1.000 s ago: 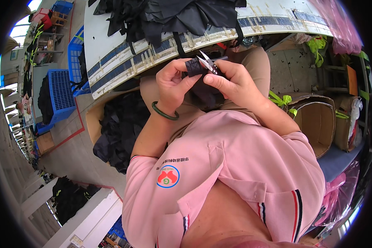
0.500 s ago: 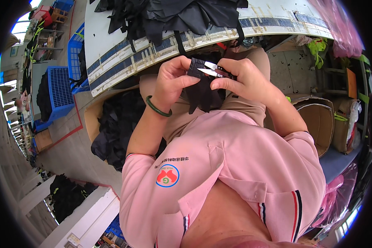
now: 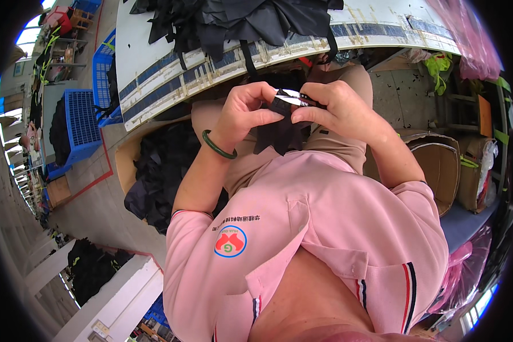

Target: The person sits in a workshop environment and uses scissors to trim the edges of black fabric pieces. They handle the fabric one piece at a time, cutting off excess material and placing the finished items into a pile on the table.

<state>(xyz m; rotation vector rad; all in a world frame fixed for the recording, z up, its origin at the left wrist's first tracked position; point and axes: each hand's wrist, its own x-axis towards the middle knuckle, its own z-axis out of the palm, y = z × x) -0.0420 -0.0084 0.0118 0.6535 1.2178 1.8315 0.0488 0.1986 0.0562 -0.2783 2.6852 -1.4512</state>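
White table (image 3: 139, 65) up front, black pile (image 3: 245, 25) on top, and here we are at its edge!
Our left hand (image 3: 246, 114) pinches the cloth (image 3: 278, 135) between thumb and fingers above our lap (image 3: 341, 152), presumably to steady it; our right hand (image 3: 339, 108) grips the snips (image 3: 290, 98) between thumb and fingers, tips leftward to meet the held part.

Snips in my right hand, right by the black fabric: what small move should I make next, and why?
I'd probably ease the left hand back slightly before squeezing the snips: its fingers pinch the black fabric close to the blade tips, which point toward them from the right hand.
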